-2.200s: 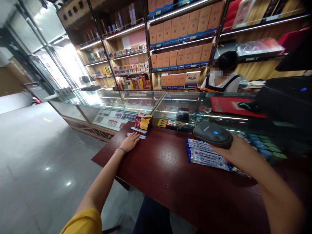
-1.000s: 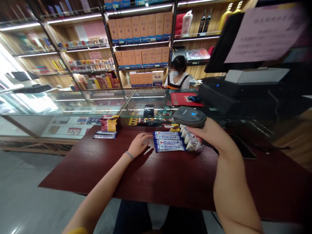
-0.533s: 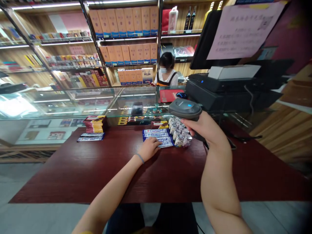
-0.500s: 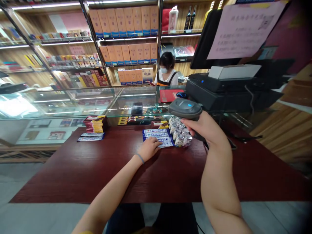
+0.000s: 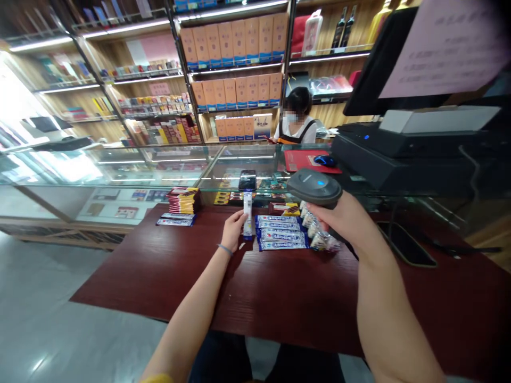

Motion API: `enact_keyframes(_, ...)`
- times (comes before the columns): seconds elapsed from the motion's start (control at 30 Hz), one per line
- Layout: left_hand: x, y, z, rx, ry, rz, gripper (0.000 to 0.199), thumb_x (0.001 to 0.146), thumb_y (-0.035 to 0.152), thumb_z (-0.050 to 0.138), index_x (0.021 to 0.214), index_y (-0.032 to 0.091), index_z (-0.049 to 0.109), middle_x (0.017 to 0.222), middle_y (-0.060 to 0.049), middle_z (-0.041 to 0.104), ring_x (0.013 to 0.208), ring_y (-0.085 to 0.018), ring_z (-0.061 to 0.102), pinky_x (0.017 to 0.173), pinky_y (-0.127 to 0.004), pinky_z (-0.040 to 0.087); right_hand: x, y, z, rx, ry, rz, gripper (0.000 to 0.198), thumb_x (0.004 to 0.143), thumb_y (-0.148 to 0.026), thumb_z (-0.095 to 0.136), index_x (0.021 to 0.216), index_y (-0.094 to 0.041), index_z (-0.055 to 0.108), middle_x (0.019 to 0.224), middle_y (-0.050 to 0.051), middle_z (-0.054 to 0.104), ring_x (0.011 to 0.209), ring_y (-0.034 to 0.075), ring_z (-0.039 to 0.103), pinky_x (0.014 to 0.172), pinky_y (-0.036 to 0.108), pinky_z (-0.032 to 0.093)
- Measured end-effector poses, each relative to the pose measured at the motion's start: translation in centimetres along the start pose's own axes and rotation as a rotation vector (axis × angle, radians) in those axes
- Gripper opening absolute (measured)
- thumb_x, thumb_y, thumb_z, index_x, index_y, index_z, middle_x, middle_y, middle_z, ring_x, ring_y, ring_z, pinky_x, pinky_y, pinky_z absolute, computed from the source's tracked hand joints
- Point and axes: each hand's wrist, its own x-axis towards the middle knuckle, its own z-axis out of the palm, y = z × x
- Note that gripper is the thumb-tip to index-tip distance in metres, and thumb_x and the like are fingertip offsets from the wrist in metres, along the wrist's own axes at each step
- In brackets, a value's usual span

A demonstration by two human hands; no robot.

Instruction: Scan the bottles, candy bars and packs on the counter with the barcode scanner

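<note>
My left hand [image 5: 233,230] is closed on a slim blue-and-white snack packet [image 5: 248,214], held upright with a barcode showing near its top. My right hand [image 5: 337,215] grips a dark barcode scanner [image 5: 314,187], its head over the row of small wrapped cups or cans [image 5: 319,234]. Between the hands, several matching packets [image 5: 282,236] lie in a stack on the dark red table [image 5: 279,287]. Further left, more blue-and-white packets [image 5: 175,219] lie flat in front of a stack of maroon-and-yellow packs [image 5: 183,200].
A glass display counter [image 5: 159,159] runs along the table's far side. Behind it, a person [image 5: 297,119] sits before shelves of boxes [image 5: 239,42]. On the right stand a monitor [image 5: 379,58] and a black cash drawer [image 5: 403,159]; a phone [image 5: 411,244] lies below them.
My left hand has lifted one packet off the stack, moved left and turned it upright. The right hand still holds the scanner. The camera view has turned slightly left.
</note>
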Motion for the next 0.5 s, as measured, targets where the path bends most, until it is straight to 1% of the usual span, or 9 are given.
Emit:
enact_keyframes(0.07,0.5,0.7,-1.5,-0.059,-0.017,-0.097,0.044,0.073,0.041,0.088,0.108,0.016,0.079,0.089,-0.005,0.077,0.068,-0.013,0.065,0.056,-0.021,0.049,0.3,-0.2,1.7,-0.075,-0.038,-0.043,0.042,0.082,-0.041,0.069,0.12,-0.024,0.065,0.086,0.005,0.077,0.065,0.025,0.07,0.055,0.033,0.049)
enact_keyframes(0.13,0.9,1.1,-2.5,-0.091,-0.03,-0.125,0.045,0.071,0.04,0.089,0.107,0.015,0.079,0.089,-0.006,0.076,0.066,-0.011,0.065,0.053,-0.019,0.047,0.4,-0.3,3.5,-0.198,-0.088,-0.083,0.05,0.08,-0.041,0.07,0.126,-0.025,0.061,0.098,0.007,0.078,0.081,0.029,0.075,0.062,0.034,0.052)
enact_keyframes(0.17,1.0,1.3,-2.9,-0.099,-0.028,-0.123,0.045,0.071,0.04,0.09,0.107,0.015,0.078,0.089,-0.006,0.076,0.065,-0.011,0.064,0.052,-0.019,0.046,0.5,-0.3,4.3,-0.276,-0.116,-0.089,0.054,0.078,-0.04,0.072,0.129,-0.026,0.06,0.1,0.007,0.079,0.086,0.031,0.075,0.064,0.035,0.052)
enact_keyframes(0.23,1.1,1.4,-3.3,-0.106,-0.018,-0.117,0.046,0.071,0.039,0.09,0.107,0.014,0.078,0.087,-0.005,0.075,0.063,-0.01,0.064,0.05,-0.019,0.046,0.5,-0.5,5.7,-0.408,-0.187,-0.081,0.059,0.077,-0.04,0.072,0.133,-0.027,0.057,0.099,0.007,0.079,0.086,0.034,0.076,0.063,0.035,0.05)
enact_keyframes(0.3,1.2,1.4,-3.4,-0.111,-0.01,-0.118,0.045,0.072,0.039,0.09,0.107,0.014,0.078,0.086,-0.004,0.074,0.063,-0.011,0.063,0.05,-0.02,0.048,0.4,-0.7,6.6,-0.475,-0.232,-0.082,0.057,0.079,-0.041,0.071,0.133,-0.028,0.058,0.095,0.007,0.079,0.081,0.034,0.076,0.061,0.034,0.048)
enact_keyframes(0.4,1.4,1.3,-3.2,-0.119,-0.003,-0.114,0.039,0.077,0.036,0.086,0.108,0.015,0.077,0.086,-0.006,0.074,0.066,-0.012,0.065,0.053,-0.021,0.05,0.3,-0.8,7.1,-0.505,-0.217,-0.117,0.054,0.078,-0.039,0.073,0.129,-0.028,0.063,0.095,0.007,0.08,0.081,0.033,0.075,0.062,0.033,0.047)
enact_keyframes(0.5,1.5,1.2,-3.1,-0.119,-0.007,-0.094,0.033,0.081,0.034,0.082,0.108,0.015,0.077,0.088,-0.007,0.075,0.07,-0.014,0.067,0.059,-0.023,0.053,0.1,-0.8,7.0,-0.533,-0.184,-0.126,0.059,0.074,-0.039,0.077,0.131,-0.028,0.065,0.093,0.007,0.08,0.081,0.032,0.075,0.063,0.033,0.047)
